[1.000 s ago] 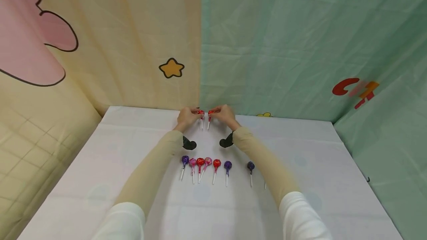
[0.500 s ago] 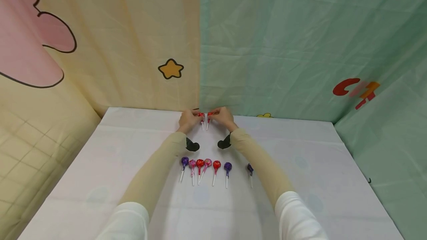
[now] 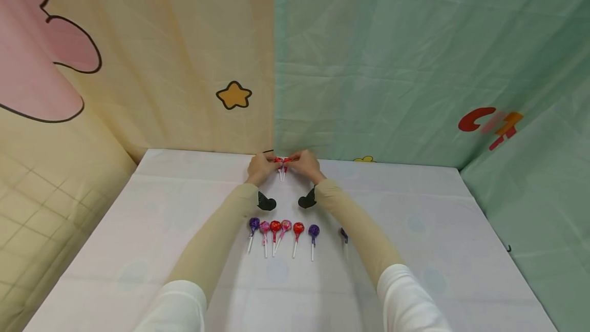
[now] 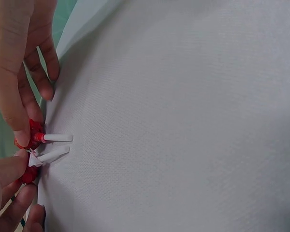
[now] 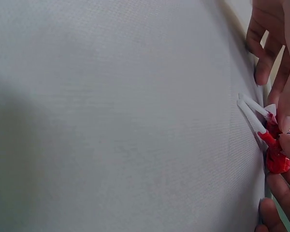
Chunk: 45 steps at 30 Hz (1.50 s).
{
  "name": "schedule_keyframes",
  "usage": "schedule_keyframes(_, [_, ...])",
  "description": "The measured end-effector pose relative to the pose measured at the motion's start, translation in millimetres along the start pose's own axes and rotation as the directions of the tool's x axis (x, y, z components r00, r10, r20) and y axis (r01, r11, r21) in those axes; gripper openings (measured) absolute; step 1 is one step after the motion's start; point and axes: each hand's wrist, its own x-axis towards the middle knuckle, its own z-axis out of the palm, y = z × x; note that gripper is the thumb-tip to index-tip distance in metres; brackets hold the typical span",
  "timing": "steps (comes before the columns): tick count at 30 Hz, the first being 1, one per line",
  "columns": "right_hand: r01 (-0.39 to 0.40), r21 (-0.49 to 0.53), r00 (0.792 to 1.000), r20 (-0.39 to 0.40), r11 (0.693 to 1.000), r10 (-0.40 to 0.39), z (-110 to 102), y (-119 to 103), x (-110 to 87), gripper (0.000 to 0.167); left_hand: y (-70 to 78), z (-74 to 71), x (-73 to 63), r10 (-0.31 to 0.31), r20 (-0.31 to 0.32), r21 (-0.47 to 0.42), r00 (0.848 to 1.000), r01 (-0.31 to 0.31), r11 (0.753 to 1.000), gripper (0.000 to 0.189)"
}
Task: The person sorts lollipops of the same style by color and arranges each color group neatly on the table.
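Observation:
At the far edge of the white table, my left hand (image 3: 260, 168) pinches a red-wrapped lollipop (image 4: 29, 175) with a whitish twist below its head. My right hand (image 3: 305, 165) pinches another red lollipop (image 5: 279, 163), whose twist is red. Both heads are side by side, the thumbs almost meeting over them, and the white sticks point back toward me. Fingers partly cover both heads. Nearer me lies a row of lollipops: a purple one (image 3: 254, 223) at the left end, then pink and red ones, with another purple one (image 3: 314, 230) to the right.
A dark lollipop (image 3: 343, 234) lies farther right, partly hidden by the right sleeve (image 3: 359, 229). Fabric curtains (image 3: 392, 65) hang directly behind the white table (image 3: 438, 270). A black piece (image 3: 266, 201) sticks out at each wrist.
Both hands have come closer together, bringing the two red lollipops from apart to side by side. The right forearm has shifted left and covers more of the dark lollipop.

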Motion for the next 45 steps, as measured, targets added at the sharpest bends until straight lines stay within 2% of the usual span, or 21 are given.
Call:
schedule_keyframes(21, [-0.030, 0.052, 0.999, 0.046, 0.998, 0.028, 0, 0, -2.8, 0.034, -5.4, -2.5, 0.7, 0.006, 0.002, 0.000, 1.000, -0.006, 1.000, 0.035])
schedule_keyframes(30, [-0.021, 0.064, 0.999, 0.035, 0.998, 0.018, -12, 1, -7.6, 0.032, -5.3, -8.4, 0.4, 0.019, -0.018, -0.006, 1.000, -0.019, 1.000, 0.036])
schedule_keyframes(37, [-0.058, 0.082, 0.997, 0.045, 0.995, 0.055, -21, 4, -16.1, 0.033, -4.3, -20.8, -8.4, -0.005, -0.004, -0.039, 1.000, 0.005, 0.999, 0.037])
schedule_keyframes(45, [-0.043, 0.101, 0.998, 0.053, 0.994, 0.038, -29, 5, -28.2, 0.034, -5.9, -36.0, -22.6, -0.023, -0.007, -0.061, 1.000, 0.023, 0.998, 0.037])
